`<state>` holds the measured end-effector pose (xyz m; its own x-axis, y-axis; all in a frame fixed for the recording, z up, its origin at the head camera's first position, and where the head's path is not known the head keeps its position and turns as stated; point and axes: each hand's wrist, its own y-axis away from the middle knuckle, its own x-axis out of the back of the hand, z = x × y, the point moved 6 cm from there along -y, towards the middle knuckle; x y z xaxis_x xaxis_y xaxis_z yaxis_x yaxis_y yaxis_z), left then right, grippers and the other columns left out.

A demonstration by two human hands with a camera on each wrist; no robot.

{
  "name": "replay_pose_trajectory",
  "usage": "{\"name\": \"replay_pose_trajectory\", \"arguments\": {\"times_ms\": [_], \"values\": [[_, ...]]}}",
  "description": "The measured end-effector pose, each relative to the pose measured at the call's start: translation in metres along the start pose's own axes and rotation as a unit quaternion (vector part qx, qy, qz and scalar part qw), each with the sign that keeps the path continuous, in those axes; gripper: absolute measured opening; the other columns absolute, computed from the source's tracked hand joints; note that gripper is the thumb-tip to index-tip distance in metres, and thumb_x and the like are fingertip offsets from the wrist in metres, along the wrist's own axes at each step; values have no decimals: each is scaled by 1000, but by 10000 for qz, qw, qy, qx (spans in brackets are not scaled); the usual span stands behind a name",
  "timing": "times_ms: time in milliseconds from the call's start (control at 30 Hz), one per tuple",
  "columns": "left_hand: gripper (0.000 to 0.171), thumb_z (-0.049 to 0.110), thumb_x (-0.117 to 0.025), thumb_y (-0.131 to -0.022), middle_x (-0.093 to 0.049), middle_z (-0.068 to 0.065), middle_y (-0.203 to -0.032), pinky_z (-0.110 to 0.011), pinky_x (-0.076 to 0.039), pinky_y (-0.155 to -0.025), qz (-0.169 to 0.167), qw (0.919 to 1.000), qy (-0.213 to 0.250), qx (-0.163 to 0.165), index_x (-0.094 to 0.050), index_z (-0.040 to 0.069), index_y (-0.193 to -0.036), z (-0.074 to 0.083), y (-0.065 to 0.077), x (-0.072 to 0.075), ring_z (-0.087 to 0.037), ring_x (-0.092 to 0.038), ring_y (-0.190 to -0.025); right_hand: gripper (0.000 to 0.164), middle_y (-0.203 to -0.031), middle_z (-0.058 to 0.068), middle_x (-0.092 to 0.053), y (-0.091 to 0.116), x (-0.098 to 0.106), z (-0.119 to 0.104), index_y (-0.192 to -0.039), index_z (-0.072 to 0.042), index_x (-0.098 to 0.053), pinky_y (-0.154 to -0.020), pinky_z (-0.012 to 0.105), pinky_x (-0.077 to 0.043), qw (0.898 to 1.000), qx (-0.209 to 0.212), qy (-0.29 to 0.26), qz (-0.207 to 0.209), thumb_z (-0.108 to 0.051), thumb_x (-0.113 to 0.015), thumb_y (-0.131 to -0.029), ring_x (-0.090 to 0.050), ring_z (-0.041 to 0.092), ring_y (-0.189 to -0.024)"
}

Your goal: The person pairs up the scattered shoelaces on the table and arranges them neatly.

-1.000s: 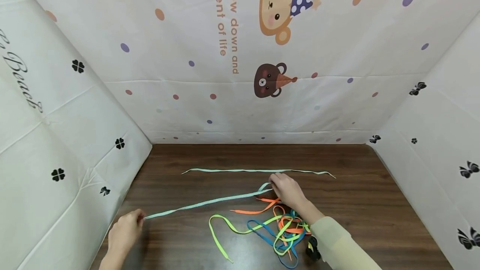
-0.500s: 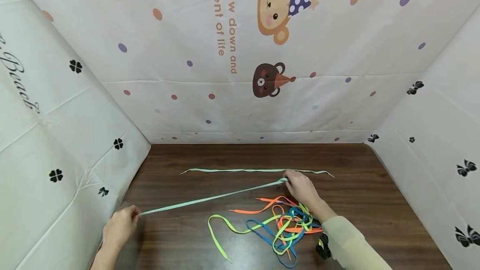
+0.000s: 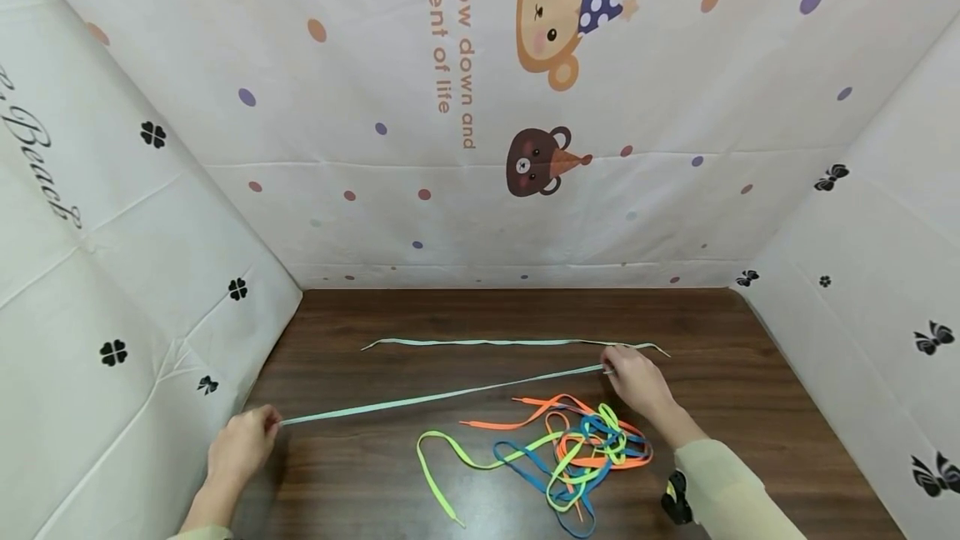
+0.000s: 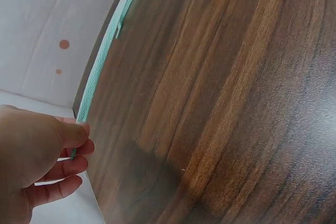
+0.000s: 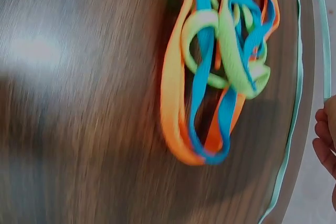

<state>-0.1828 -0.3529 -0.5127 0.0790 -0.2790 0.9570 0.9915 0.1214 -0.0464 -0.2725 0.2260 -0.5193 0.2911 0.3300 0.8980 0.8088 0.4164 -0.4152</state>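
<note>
A flat mint-green shoelace (image 3: 442,395) stretches almost straight between my two hands, above the table. My left hand (image 3: 243,444) pinches its left end; in the left wrist view the lace (image 4: 100,61) runs up from thumb and forefinger, with the tip (image 4: 73,153) poking out below. My right hand (image 3: 637,377) pinches the lace near its other end, and only part of that hand (image 5: 328,135) shows in the right wrist view. A second mint-green shoelace (image 3: 480,342) lies lengthwise along the back of the table, just behind my right fingers.
Tangled orange, blue and yellow-green shoelaces (image 3: 581,457) lie on the brown wooden table (image 3: 360,482), in front of the held lace. A black strap-like item (image 3: 677,498) is at the right sleeve. White printed cloth walls (image 3: 420,215) enclose the back and sides.
My right hand has moved right, drawing the lace out longer and straighter; the fold beside that hand is gone. The left hand shifted slightly up and left. Part of the tangle now extends farther right.
</note>
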Motion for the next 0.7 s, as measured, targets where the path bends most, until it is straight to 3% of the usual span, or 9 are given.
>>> {"name": "replay_pose_trajectory", "arguments": {"times_ms": [200, 400, 700], "values": [[4, 7, -63, -82, -64, -5, -72, -39, -43, -48, -150, 9999, -19, -40, -64, 8, -79, -2, -8, -3, -21, -59, -59, 12, -74, 2, -60, 10, 7, 17, -82, -8, -61, -53, 30, -47, 9996, -43, 225, 182, -4, -70, -77, -57, 16, -64], [5, 9, -62, -84, -64, -5, -72, -40, -43, -50, -164, 9998, -59, -84, -64, 8, -80, 0, -18, -2, -21, -58, -59, 9, -77, 3, -62, 16, 11, 28, -83, -8, -62, -53, 31, -48, 9990, -217, 382, 67, -5, -69, -78, -59, 17, -66], [7, 11, -59, -86, -65, -9, -75, -41, -43, -47, -206, 9998, -41, 32, -65, 8, -83, 17, -36, -6, -21, -58, -58, 9, -71, 4, -58, 18, 18, 49, -81, -6, -61, -52, 35, -46, 9977, -493, 468, 45, -3, -69, -77, -53, 19, -59]]}}
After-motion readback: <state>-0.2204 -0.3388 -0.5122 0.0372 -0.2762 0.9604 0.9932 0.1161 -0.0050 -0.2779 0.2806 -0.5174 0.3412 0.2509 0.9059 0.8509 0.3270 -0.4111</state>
